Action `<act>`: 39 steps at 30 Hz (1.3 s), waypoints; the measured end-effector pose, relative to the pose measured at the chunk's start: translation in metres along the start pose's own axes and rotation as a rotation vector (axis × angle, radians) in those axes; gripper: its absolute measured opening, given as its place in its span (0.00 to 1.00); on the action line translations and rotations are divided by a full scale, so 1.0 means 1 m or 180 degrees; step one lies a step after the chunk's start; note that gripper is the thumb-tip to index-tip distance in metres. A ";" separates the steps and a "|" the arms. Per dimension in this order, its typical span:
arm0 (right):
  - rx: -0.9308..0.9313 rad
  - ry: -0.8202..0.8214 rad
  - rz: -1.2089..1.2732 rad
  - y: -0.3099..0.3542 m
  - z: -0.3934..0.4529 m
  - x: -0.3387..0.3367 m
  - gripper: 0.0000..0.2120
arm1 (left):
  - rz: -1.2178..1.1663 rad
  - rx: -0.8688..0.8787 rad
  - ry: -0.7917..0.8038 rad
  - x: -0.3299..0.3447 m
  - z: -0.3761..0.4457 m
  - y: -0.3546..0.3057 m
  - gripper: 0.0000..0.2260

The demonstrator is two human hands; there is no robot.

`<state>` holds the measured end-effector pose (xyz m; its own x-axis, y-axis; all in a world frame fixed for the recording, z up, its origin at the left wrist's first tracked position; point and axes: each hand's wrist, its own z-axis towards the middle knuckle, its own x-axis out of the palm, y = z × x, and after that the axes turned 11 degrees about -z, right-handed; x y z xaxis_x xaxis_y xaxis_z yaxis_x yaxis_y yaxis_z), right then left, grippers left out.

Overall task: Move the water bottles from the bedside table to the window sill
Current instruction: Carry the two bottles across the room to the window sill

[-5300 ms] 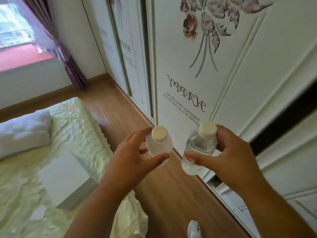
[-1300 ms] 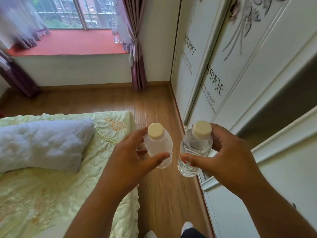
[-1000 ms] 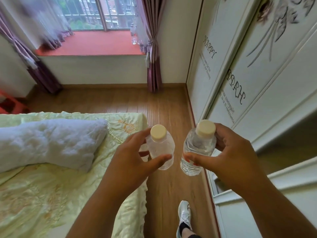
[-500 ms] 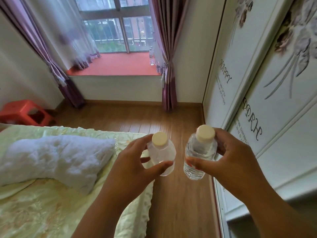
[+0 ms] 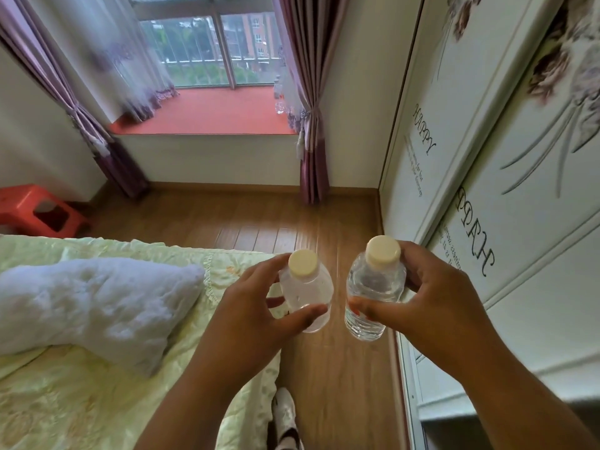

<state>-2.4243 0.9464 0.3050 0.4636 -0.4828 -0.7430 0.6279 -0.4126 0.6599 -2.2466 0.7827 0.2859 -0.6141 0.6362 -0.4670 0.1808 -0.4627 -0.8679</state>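
Wardrobe (image 5: 487, 157) fills the right side, bed (image 5: 81, 384) with a white pillow (image 5: 91, 306) near left, wood floor (image 5: 324, 222) running between them toward the far window sill (image 5: 211, 118), red-topped, flanked by purple curtains (image 5: 308, 92). We see something small and clear at the sill's far right end, too small to tell what it is. Red stool (image 5: 35, 209) sits far left. Our left hand (image 5: 256, 316) is wrapped on the left water bottle (image 5: 306, 287), thumb and fingers clamped round its body; our right hand (image 5: 431, 300) is clamped likewise on the right water bottle (image 5: 373, 287). Both are upright, caps on, close side by side but apart, held over the floor. Step in hand, we judge: carrying, mid-route, sill well apart. Next calls for crossing the floor and setting both upright on bare sill.
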 end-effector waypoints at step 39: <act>0.0128 -0.0272 -0.0454 0.075 0.253 0.103 0.36 | -0.0470 0.0028 0.0293 -0.127 0.246 0.145 0.37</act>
<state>-2.4874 0.6703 0.3058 0.3156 -0.4803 -0.8184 0.6574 -0.5113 0.5536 -2.3315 0.4824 0.2613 -0.5605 0.7513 -0.3485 0.0868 -0.3652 -0.9269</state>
